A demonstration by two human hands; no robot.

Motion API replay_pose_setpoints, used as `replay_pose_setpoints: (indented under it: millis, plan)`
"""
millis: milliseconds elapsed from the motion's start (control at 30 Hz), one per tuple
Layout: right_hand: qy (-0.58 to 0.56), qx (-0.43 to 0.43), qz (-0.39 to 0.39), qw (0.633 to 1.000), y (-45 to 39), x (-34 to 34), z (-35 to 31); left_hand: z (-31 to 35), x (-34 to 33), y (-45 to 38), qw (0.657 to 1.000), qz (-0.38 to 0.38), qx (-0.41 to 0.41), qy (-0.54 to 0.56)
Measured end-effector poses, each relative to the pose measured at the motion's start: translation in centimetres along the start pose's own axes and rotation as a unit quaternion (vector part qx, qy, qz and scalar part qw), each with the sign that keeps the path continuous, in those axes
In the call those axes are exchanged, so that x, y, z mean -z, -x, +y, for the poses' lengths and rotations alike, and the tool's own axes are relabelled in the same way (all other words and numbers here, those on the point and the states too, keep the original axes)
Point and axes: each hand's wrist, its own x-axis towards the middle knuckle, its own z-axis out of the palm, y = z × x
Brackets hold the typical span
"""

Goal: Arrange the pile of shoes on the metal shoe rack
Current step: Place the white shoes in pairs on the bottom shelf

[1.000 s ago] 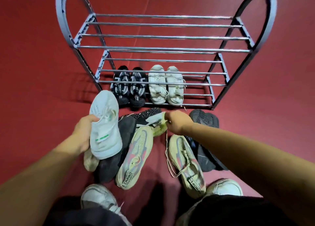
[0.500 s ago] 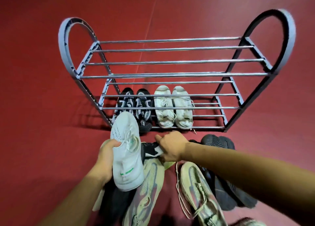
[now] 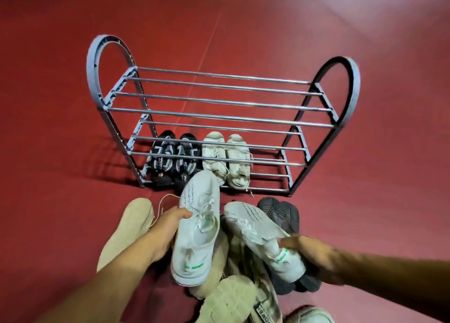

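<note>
So nearest the camera there's the leftover pile (image 3: 233, 296) of beige and dark shoes on the red floor (image 3: 48, 152). Just above it, the left hand (image 3: 168, 227) has its fingers wrapped around the side of one white sneaker (image 3: 197, 227), toe pointing away toward the rack, and the right hand (image 3: 304, 249) is clamped on the heel end of the matching sneaker (image 3: 258, 232), toe angled far-left. Both run lengthwise toward the metal rack (image 3: 219, 103) straight ahead. Its bottom shelf already holds a black pair (image 3: 174, 161) and a white pair (image 3: 226, 159) on the left; free room looks to be right of those, closer to the right hand.
</note>
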Motion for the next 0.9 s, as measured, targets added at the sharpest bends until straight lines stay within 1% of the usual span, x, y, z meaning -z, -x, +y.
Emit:
replay_pose_setpoints:
  millis: [33, 67, 133, 200, 300, 367, 433, 467, 533, 567, 633, 667, 733, 767, 900]
  plan:
    - [-0.046, -0.013, -0.003, 0.999, 0.1, 0.3, 1.1, -0.7, -0.8, -0.2, 1.0, -0.003, 0.002, -0.017]
    - [-0.083, -0.01, 0.011, 0.996, 0.0, 0.6, 2.1, -1.2, -1.7, -0.2, 1.0, -0.008, 0.004, -0.027]
    - [-0.118, 0.011, 0.047, 0.992, -0.9, 0.7, 3.5, -2.3, -3.3, -0.5, 0.999, -0.024, 0.018, -0.028]
    - [-0.125, 0.017, 0.047, 0.991, -2.0, 0.7, 4.7, -3.5, -4.4, -1.0, 0.999, -0.011, 0.039, -0.031]
    - [-0.034, -0.026, 0.03, 0.999, -2.9, 1.0, 5.2, -8.0, -4.4, -3.9, 0.997, 0.017, 0.045, -0.065]
    - [0.028, -0.044, 0.049, 0.997, -3.0, 1.1, 4.8, -11.1, -4.5, -5.5, 0.992, 0.054, 0.04, -0.109]
    - [0.066, -0.051, 0.08, 0.993, -3.2, 1.4, 4.4, -11.7, -5.0, -5.0, 0.986, 0.075, 0.034, -0.146]
    - [0.084, -0.051, 0.1, 0.99, -3.1, 1.3, 4.1, -11.2, -5.3, -4.0, 0.982, 0.09, 0.037, -0.162]
    - [0.102, -0.04, 0.113, 0.987, -3.3, 1.4, 4.2, -9.7, -6.3, -2.1, 0.977, 0.107, 0.038, -0.179]
    - [0.091, -0.025, 0.117, 0.989, -3.4, 1.3, 4.3, -9.8, -6.5, -2.1, 0.974, 0.114, 0.044, -0.188]
    - [0.054, 0.023, 0.142, 0.988, -3.7, 0.9, 4.9, -9.6, -7.3, -1.4, 0.964, 0.153, 0.034, -0.215]
    - [0.041, 0.035, 0.154, 0.987, -3.7, 0.6, 5.2, -9.3, -7.9, -0.8, 0.958, 0.168, 0.022, -0.233]
    - [0.002, 0.049, 0.163, 0.985, -3.7, -0.3, 5.3, -8.8, -8.8, 0.0, 0.952, 0.176, 0.017, -0.249]
    - [-0.02, 0.056, 0.166, 0.984, -3.8, -0.6, 5.3, -8.7, -9.1, 0.1, 0.952, 0.178, 0.023, -0.247]
    - [-0.06, 0.091, 0.205, 0.973, -5.6, -0.8, 4.1, -9.8, -8.7, -1.0, 0.958, 0.203, -0.012, -0.2]
